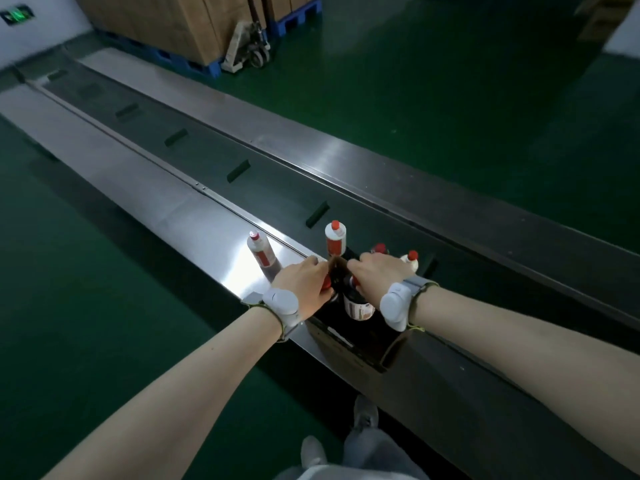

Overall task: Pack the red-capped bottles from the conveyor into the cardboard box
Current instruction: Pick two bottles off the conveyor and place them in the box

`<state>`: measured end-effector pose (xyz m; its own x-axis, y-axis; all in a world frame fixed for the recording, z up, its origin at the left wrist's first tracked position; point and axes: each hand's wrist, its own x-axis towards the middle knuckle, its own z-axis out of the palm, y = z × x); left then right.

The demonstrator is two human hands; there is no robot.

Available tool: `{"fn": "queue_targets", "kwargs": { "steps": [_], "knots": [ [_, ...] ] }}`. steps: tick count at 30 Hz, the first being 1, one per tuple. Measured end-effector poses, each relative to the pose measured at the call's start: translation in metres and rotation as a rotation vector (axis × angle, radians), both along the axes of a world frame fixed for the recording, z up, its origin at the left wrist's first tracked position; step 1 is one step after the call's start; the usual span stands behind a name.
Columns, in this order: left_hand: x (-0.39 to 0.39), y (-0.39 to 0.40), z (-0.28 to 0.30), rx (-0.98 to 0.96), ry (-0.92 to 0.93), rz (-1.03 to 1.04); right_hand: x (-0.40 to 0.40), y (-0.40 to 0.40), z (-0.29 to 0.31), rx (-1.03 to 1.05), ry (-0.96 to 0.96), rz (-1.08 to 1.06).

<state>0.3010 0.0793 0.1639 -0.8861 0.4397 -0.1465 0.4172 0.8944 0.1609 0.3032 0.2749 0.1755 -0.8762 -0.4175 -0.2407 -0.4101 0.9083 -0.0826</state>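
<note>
A dark cardboard box (349,348) stands open on the conveyor's near edge. Both hands are over it. My left hand (304,280) is closed around the red cap of a bottle (325,285) whose body is hidden in the box. My right hand (379,271) grips the neck of a second bottle (360,306), whose labelled white body stands in the box. Behind the box, three more red-capped bottles stand upright: one (262,252) on the steel side plate, one (335,241) on the belt, one (412,259) beyond my right hand. A further red cap (380,248) peeks between them.
The dark belt (277,188) with green cleats runs away to the upper left between steel side plates (145,174). Stacked cartons (166,22) on blue pallets and a pallet jack (247,46) stand on the green floor beyond. My shoes (365,412) are below.
</note>
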Motion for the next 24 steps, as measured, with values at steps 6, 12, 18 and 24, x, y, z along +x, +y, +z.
{"fn": "queue_targets", "kwargs": {
  "steps": [6,12,18,24],
  "knots": [
    [-0.011,0.023,-0.053,-0.156,-0.186,0.004,0.004,0.004,-0.062,-0.01,-0.236,-0.06],
    [-0.023,0.035,-0.102,-0.284,-0.29,-0.028,0.004,0.006,-0.122,-0.019,-0.378,-0.052],
    [-0.039,0.045,-0.14,-0.453,-0.382,-0.028,0.002,-0.005,-0.167,-0.005,-0.421,-0.026],
    [-0.056,0.054,-0.178,-0.537,-0.432,-0.111,-0.003,-0.013,-0.198,0.047,-0.511,0.014]
  ]
}}
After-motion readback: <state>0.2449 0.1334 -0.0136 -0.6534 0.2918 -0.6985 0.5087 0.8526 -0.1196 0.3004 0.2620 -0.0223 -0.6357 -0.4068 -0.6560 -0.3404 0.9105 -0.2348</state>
